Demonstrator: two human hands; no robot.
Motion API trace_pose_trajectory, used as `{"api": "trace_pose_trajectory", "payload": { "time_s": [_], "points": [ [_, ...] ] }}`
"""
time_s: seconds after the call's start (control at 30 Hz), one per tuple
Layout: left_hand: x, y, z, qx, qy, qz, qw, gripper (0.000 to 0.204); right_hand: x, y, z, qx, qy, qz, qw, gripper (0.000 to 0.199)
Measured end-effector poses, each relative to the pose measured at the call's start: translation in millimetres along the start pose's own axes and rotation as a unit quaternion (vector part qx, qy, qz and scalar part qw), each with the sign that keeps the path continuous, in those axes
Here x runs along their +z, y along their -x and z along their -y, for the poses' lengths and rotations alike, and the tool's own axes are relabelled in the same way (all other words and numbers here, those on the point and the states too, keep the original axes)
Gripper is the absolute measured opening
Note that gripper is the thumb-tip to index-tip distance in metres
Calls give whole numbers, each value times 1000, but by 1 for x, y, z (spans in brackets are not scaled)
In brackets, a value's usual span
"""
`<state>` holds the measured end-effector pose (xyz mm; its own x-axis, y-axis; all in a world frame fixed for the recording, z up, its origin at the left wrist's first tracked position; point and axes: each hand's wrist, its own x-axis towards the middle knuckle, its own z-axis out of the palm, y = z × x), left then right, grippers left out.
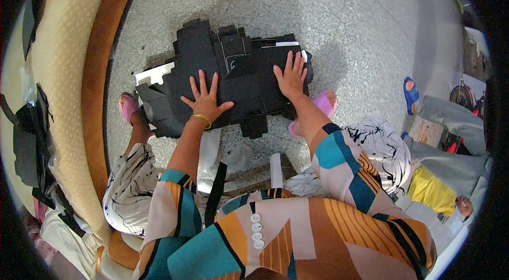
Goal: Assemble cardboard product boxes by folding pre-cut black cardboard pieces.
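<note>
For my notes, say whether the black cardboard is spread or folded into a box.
Spread: the black cardboard lies mostly flat beneath the open left hand and right hand, its tabs jutting outward.

The cardboard pile [246, 94] lies on the floor [371, 57] between slippers [127, 108], right of the sofa [66, 63].

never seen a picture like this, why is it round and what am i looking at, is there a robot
No robot: just a person's two bare hands. The one picture comes from a fisheye camera on that person's head, looking down, so edges bend. The left hand and right hand lie flat, fingers spread, on black cut-out pieces, apparently card, on the speckled floor. Neither grips anything. Another person's blue sandal shows off to the right.
</note>
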<state>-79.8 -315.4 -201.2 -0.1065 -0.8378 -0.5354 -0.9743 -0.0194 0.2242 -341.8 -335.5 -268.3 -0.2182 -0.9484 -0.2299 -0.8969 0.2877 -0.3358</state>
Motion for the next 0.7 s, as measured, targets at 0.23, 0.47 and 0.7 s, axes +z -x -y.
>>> {"api": "trace_pose_trajectory", "payload": {
  "time_s": [0.23,0.47,0.7],
  "points": [
    [5,3,3,-7,34,9,999,97,9,15,37,50,21,50,997,81],
    [5,2,7,5,36,-12,999,95,8,33,125,77,6,42,996,90],
    [13,8,31,41,40,-102,993,79,10,36,140,111,69,-11,991,87]
  ]
}}
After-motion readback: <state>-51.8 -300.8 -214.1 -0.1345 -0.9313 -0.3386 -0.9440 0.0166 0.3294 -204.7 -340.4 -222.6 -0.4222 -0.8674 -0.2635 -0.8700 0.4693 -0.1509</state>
